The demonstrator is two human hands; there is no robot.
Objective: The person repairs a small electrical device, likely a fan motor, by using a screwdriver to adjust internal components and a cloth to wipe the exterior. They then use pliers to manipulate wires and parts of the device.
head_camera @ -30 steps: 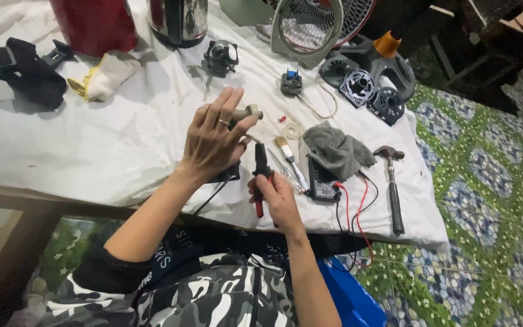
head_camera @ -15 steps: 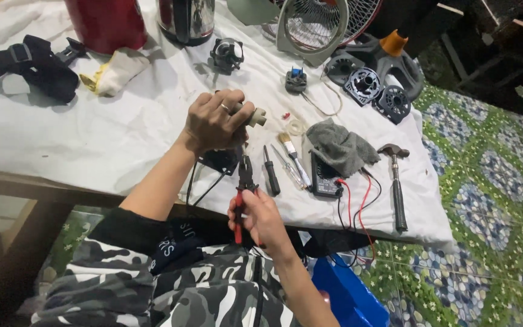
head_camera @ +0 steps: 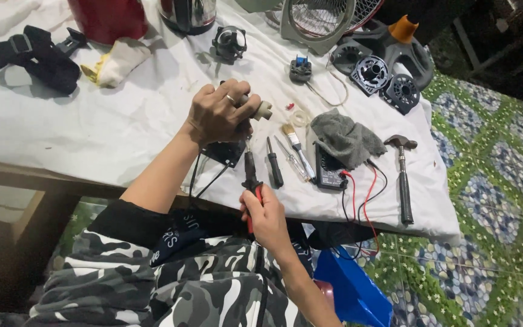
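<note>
The left hand (head_camera: 218,115) is gripping a small beige cylindrical part (head_camera: 260,109) above the white tablecloth (head_camera: 92,133), fingers curled tightly around it. The right hand (head_camera: 266,215) is closing its fingers around the red-and-black handle of a pair of pliers (head_camera: 250,175), tips pointing up toward the part. A black screwdriver (head_camera: 273,162), a brush (head_camera: 296,144) and a hammer (head_camera: 403,175) are lying just right of them

Left hand (head_camera: 218,114) sits center frame, fingers curled into a loose fist, forearm angling down-left. Right hand (head_camera: 266,213) is lower center, fingers wrapped tight, wrist bent.
</note>
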